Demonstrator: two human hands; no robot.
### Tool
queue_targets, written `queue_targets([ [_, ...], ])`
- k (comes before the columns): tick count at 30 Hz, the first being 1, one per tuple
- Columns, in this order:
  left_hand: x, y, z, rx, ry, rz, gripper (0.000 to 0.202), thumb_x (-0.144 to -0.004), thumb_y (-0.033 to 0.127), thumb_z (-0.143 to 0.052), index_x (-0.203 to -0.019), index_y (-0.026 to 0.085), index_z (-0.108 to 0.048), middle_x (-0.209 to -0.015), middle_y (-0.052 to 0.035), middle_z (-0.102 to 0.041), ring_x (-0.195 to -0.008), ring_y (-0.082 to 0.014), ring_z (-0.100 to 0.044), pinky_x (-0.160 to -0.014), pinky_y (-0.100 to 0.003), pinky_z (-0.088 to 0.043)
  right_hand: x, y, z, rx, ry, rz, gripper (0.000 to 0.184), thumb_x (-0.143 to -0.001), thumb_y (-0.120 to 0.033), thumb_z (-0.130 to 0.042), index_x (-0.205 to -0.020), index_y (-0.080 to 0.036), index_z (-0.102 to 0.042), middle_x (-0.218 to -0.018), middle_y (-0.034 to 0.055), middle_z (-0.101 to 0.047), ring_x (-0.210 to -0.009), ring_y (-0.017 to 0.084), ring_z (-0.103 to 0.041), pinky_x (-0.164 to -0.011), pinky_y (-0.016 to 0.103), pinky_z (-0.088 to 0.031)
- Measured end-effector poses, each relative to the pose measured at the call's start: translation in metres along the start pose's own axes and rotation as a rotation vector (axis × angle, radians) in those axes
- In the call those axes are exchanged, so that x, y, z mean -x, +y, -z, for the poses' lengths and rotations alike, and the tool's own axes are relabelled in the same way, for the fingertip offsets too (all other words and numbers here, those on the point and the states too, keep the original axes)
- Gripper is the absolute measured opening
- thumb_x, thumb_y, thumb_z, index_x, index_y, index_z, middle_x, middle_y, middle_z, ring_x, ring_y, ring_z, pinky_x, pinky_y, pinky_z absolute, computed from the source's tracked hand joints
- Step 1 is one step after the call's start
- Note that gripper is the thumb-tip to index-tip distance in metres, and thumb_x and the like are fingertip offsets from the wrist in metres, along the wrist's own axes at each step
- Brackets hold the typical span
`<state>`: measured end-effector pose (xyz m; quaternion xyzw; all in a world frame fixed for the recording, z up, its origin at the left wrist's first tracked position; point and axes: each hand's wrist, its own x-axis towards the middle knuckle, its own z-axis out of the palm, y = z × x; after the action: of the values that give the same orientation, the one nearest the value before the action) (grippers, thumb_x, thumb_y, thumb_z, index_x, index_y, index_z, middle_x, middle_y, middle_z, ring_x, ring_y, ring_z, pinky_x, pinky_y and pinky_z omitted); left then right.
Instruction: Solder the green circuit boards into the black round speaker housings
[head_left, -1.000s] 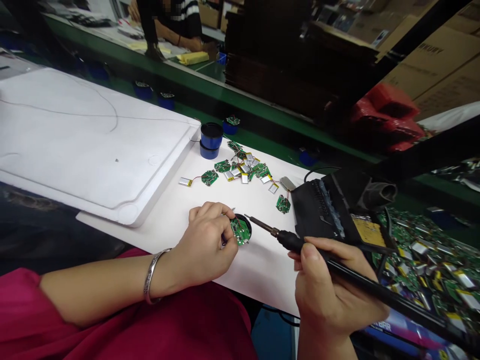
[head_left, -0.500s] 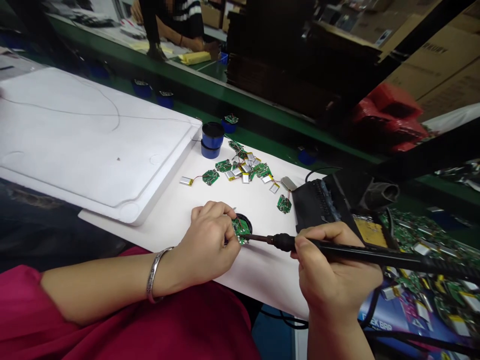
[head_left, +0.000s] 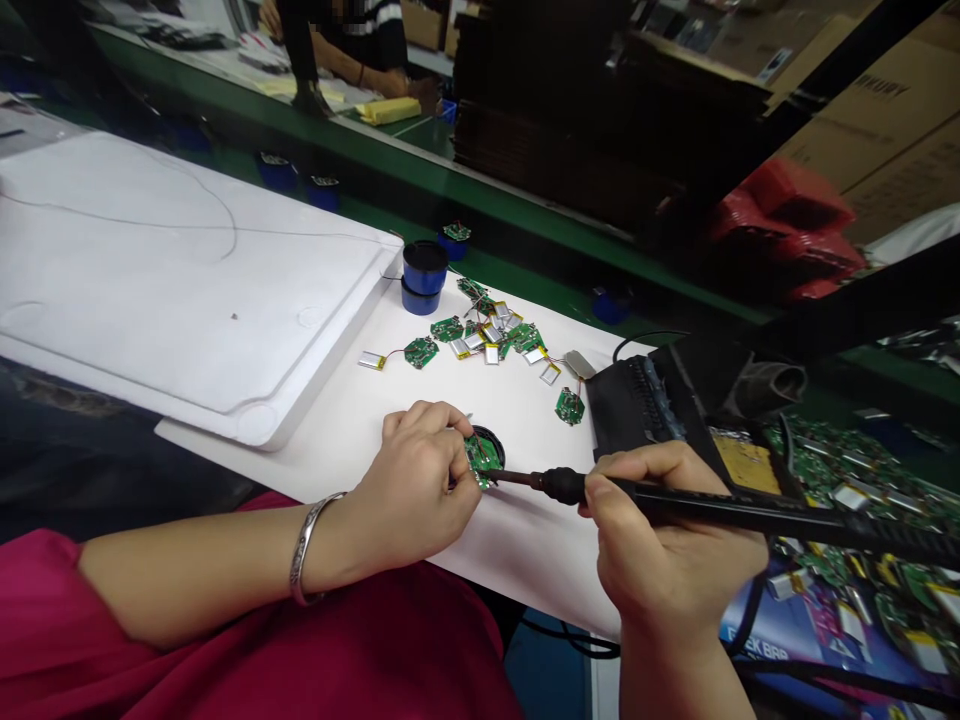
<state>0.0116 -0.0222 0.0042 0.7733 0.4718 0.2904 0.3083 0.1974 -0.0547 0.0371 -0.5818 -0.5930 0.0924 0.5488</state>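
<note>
A soldering iron (head_left: 675,502) is gripped like a pen in my right hand (head_left: 667,540), its tip touching or just above a green circuit board (head_left: 482,458). The board sits in or on a round black-rimmed case (head_left: 491,440), largely covered by my left hand (head_left: 420,480). My left fingers are closed at the board's left edge, near a thin reddish wire. Beyond my hands, several boards with small silver battery cells (head_left: 491,335) lie in a loose pile on the white tabletop (head_left: 345,430).
Two stacked blue and black cups (head_left: 424,275) stand beside a white foam slab (head_left: 172,290) on the left. At right are a black soldering stand (head_left: 630,410) with a yellow sponge (head_left: 741,463) and a heap of boards (head_left: 847,490). A person's arm (head_left: 337,60) shows across the bench.
The view has shifted very slightly. Both hands keep nearly the same pose, with the soldering iron's tip still at the board.
</note>
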Motion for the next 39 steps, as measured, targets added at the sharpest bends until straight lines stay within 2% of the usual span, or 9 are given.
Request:
queue_targets([
  [9,-0.002,0.000,-0.001,-0.008,0.004,-0.001,0.017,-0.075,0.007,-0.055,-0.062,0.017,-0.052,-0.096,-0.0032,-0.060,-0.111,-0.0213,-0.054,-0.093,-0.044,-0.033,0.003,-0.007,0.005,0.051,-0.093,0.028,0.012,-0.076,-0.021,-0.066,-0.069,-0.021,-0.056,-0.062,-0.0041,-0.060,-0.048,0.010,-0.053,-0.044,0.025,-0.039],
  [15,-0.002,0.000,0.000,-0.023,0.005,-0.002,0.016,-0.074,0.007,-0.054,-0.061,0.017,-0.052,-0.097,-0.0033,-0.061,-0.111,-0.0213,-0.054,-0.092,-0.044,-0.033,0.004,0.002,0.013,0.021,-0.196,0.119,0.011,-0.079,-0.020,-0.066,-0.075,-0.021,-0.056,-0.062,-0.0041,-0.057,-0.048,0.010,-0.050,-0.045,0.026,-0.037],
  [20,-0.003,0.000,0.000,-0.027,-0.009,0.002,0.017,-0.074,0.007,-0.055,-0.061,0.017,-0.052,-0.097,-0.0039,-0.061,-0.110,-0.0219,-0.055,-0.091,-0.044,-0.034,0.001,0.011,0.015,-0.022,-0.194,0.117,0.011,-0.079,-0.019,-0.068,-0.075,-0.021,-0.058,-0.064,-0.0034,-0.058,-0.054,0.012,-0.056,-0.052,0.028,-0.043],
  [26,-0.004,0.001,0.001,-0.024,-0.018,0.020,0.016,-0.074,0.008,-0.054,-0.061,0.017,-0.053,-0.100,-0.0041,-0.060,-0.110,-0.0221,-0.055,-0.092,-0.045,-0.034,0.000,0.011,0.012,-0.053,-0.197,0.123,0.010,-0.078,-0.017,-0.068,-0.076,-0.020,-0.059,-0.064,-0.0033,-0.059,-0.053,0.013,-0.056,-0.052,0.029,-0.044],
  [29,-0.004,0.002,0.002,-0.025,-0.034,0.025,0.016,-0.074,0.008,-0.054,-0.061,0.017,-0.052,-0.098,-0.0044,-0.060,-0.111,-0.0230,-0.054,-0.092,-0.046,-0.034,0.001,0.005,0.009,-0.086,-0.124,0.097,0.009,-0.075,-0.017,-0.068,-0.074,-0.020,-0.059,-0.062,-0.0039,-0.058,-0.048,0.012,-0.052,-0.048,0.029,-0.042],
  [31,-0.004,0.002,0.002,-0.026,-0.038,0.025,0.016,-0.074,0.008,-0.054,-0.061,0.017,-0.052,-0.098,-0.0046,-0.060,-0.111,-0.0236,-0.054,-0.092,-0.047,-0.035,0.001,0.001,0.008,-0.128,-0.030,0.100,0.009,-0.074,-0.018,-0.068,-0.073,-0.020,-0.060,-0.061,-0.0044,-0.056,-0.045,0.011,-0.049,-0.047,0.030,-0.041],
  [34,-0.004,0.002,0.002,-0.021,-0.036,0.014,0.017,-0.074,0.007,-0.053,-0.060,0.018,-0.050,-0.098,-0.0051,-0.060,-0.111,-0.0238,-0.054,-0.093,-0.047,-0.035,0.002,-0.005,0.009,-0.142,0.113,0.107,0.008,-0.071,-0.018,-0.069,-0.074,-0.020,-0.062,-0.062,-0.0037,-0.058,-0.049,0.014,-0.053,-0.048,0.031,-0.041],
  [39,-0.003,0.001,0.001,-0.024,-0.026,0.004,0.017,-0.074,0.007,-0.053,-0.060,0.017,-0.050,-0.096,-0.0043,-0.060,-0.109,-0.0230,-0.055,-0.092,-0.046,-0.035,0.003,-0.014,0.015,-0.035,0.357,-0.001,0.012,-0.068,-0.017,-0.069,-0.065,-0.022,-0.059,-0.062,-0.0016,-0.056,-0.055,0.017,-0.058,-0.055,0.036,-0.048],
])
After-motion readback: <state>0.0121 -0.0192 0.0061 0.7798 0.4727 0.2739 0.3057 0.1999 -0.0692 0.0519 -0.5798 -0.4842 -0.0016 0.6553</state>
